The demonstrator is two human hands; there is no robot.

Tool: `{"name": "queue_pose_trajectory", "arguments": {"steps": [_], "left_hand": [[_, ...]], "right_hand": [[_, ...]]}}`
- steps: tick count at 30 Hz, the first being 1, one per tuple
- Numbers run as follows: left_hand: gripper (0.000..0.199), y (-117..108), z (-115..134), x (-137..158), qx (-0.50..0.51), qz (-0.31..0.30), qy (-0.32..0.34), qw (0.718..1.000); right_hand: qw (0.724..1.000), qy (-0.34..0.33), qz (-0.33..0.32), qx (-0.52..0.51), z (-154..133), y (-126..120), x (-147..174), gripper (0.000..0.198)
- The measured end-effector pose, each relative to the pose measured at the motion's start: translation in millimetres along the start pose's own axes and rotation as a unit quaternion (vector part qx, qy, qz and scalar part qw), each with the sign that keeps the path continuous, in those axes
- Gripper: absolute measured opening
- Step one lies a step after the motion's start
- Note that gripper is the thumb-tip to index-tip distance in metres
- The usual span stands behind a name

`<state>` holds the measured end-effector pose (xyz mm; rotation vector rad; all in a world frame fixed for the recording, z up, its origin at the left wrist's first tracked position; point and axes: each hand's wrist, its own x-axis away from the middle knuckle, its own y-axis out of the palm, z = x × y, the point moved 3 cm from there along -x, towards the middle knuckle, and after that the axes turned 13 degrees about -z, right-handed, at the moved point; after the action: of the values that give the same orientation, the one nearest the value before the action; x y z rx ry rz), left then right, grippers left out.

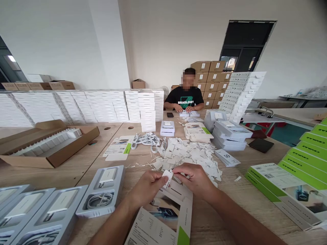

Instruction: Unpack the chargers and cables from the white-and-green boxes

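A small white printed card tag [168, 178] is pinched between the thumb and fingers of my left hand [148, 187]. At the tag's upper end, my right hand [195, 177] has thumb and fingertips closed on its narrow tip. Flat unfolded printed cartons [150, 225], white with a green corner and a photo, lie under both hands. Just beyond my hands spreads a loose heap of white tags and scraps [189, 154]. To the left, a grey tray [119, 180] holds a white charger block and a coiled cable [100, 200].
More filled trays [55, 217] stand at lower left, behind them an open cardboard box [51, 161] of white blocks. Coiled cables [146, 139] lie mid-table. Green-and-white cartons [270, 200] stack at right. White boxes [102, 105] form a wall; a co-worker [186, 98] sits opposite.
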<state>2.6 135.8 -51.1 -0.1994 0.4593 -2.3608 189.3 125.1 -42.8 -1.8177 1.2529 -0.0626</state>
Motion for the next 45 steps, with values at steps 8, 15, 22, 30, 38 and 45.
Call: {"name": "queue_pose_trajectory", "arguments": {"steps": [8, 15, 22, 30, 38, 45], "left_hand": [[0.041, -5.7, -6.2, -0.5, -0.032, 0.044, -0.053, 0.997], [0.042, -6.7, -2.9, -0.3, -0.072, 0.051, -0.033, 0.996], [0.043, -3.6, -2.8, -0.5, -0.072, 0.04, -0.012, 0.997], [0.039, -4.9, -5.6, -1.9, -0.086, 0.066, -0.027, 0.994], [0.042, -6.1, -5.7, -1.8, -0.094, 0.071, -0.035, 0.992], [0.04, -4.1, -3.7, -1.9, -0.087, 0.071, -0.022, 0.993]], "right_hand": [[0.994, 0.059, -0.01, -0.092, 4.9, 11.1, -0.2, 0.009], [0.999, 0.025, 0.022, -0.012, 3.4, 7.2, 0.2, 0.013], [1.0, -0.004, 0.022, 0.022, 5.7, 7.6, 0.8, 0.017], [0.996, 0.06, 0.02, -0.069, 6.1, 10.9, -0.1, 0.009], [0.997, 0.049, 0.019, -0.055, 6.4, 13.0, -0.8, 0.014], [0.999, 0.026, 0.017, -0.016, 6.6, 12.6, 0.1, 0.016]]}}
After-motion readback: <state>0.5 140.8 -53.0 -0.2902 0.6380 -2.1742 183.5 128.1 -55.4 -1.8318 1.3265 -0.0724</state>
